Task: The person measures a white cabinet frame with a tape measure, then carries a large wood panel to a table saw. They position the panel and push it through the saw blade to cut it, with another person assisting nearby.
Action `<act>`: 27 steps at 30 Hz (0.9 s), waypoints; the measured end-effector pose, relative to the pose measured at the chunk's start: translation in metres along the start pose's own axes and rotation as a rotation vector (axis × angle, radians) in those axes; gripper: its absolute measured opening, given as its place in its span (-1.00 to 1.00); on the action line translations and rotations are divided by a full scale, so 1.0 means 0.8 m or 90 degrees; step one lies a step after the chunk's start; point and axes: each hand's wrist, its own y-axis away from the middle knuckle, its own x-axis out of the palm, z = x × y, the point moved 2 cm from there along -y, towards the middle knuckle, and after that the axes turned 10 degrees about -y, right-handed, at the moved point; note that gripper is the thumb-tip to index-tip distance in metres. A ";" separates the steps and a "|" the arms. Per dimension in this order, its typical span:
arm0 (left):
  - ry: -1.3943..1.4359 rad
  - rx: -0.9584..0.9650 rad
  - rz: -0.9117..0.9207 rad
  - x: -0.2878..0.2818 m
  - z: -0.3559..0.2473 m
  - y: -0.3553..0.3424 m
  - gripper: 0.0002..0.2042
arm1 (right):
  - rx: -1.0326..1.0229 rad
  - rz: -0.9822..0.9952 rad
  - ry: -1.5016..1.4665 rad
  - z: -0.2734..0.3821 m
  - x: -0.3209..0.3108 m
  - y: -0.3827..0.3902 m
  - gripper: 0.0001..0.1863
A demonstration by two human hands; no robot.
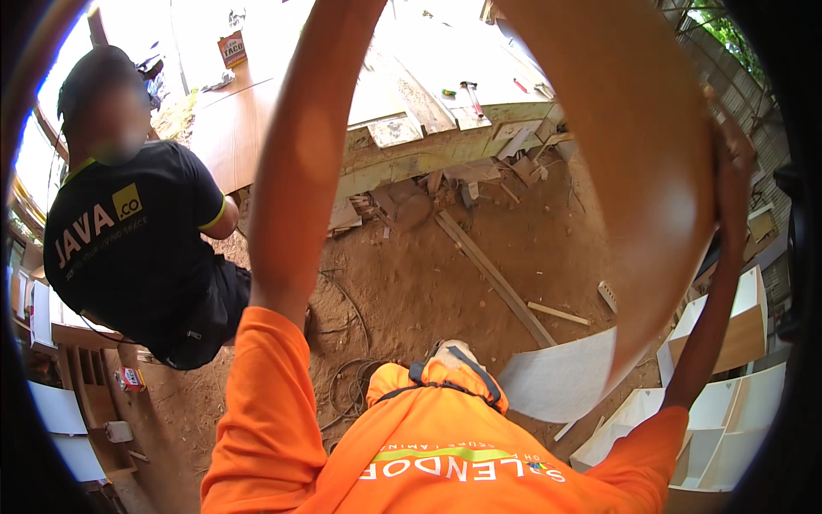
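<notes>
A long, flexible brown laminate sheet [634, 154] hangs curved on my right, from the top edge of the view down toward the ground. Its lower end curls to show a pale grey back [561, 373]. My right hand [732, 167] grips the sheet's right edge, with the arm raised beside it. My left arm [300, 163] stretches straight up past the top of the view, so the left hand is out of sight. Whether that hand touches the sheet cannot be seen.
A co-worker in a black shirt [128, 231] stands at my left by a workbench [428, 154]. A hammer [473, 98] and a tin [232, 50] are on the bench. Planks [497, 278] and a cable [347, 385] lie on the dirt floor. White cabinet boxes [711, 428] stand at right.
</notes>
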 end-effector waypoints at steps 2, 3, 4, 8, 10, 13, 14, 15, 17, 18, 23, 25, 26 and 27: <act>-0.084 -0.232 -0.127 0.006 0.033 0.040 -0.86 | 0.141 -0.001 0.128 -0.022 0.024 0.029 -0.51; -0.094 -0.263 -0.206 0.010 0.047 0.067 -0.67 | 0.117 0.033 0.123 -0.030 0.038 0.043 -0.51; -0.202 -0.333 -0.242 0.008 0.055 0.087 -0.84 | 0.134 0.064 0.117 -0.040 0.051 0.051 -0.52; -0.163 -0.365 -0.219 0.022 0.086 0.135 -0.74 | 0.134 0.129 0.066 -0.079 0.096 0.079 -0.52; -0.169 -0.404 -0.239 0.025 0.098 0.146 -0.74 | 0.111 0.124 0.033 -0.093 0.107 0.084 -0.52; -0.174 -0.428 -0.239 0.028 0.118 0.142 -0.73 | 0.162 0.119 0.012 -0.110 0.108 0.080 -0.52; -0.172 -0.422 -0.223 0.027 0.123 0.139 -0.72 | 0.176 0.114 0.009 -0.115 0.106 0.079 -0.53; -0.172 -0.423 -0.212 0.026 0.126 0.136 -0.72 | 0.193 0.114 0.008 -0.117 0.104 0.075 -0.53; -0.162 -0.380 -0.197 0.021 0.137 0.115 -0.73 | 0.188 0.099 0.009 -0.125 0.107 0.063 -0.52; -0.209 -0.408 -0.201 0.015 0.141 0.105 -0.69 | 0.169 0.093 0.003 -0.128 0.110 0.057 -0.52; -0.203 -0.382 -0.191 -0.014 0.168 0.082 -0.70 | 0.176 0.096 0.022 -0.141 0.143 0.029 -0.52; -0.188 -0.376 -0.201 -0.031 0.185 0.094 -0.77 | 0.157 0.113 0.003 -0.150 0.172 0.016 -0.52; -0.178 -0.402 -0.223 -0.044 0.193 0.102 -0.79 | 0.159 0.141 0.024 -0.153 0.185 0.010 -0.53; -0.215 -0.451 -0.279 -0.057 0.204 0.114 -0.80 | 0.164 0.164 0.040 -0.157 0.200 0.003 -0.53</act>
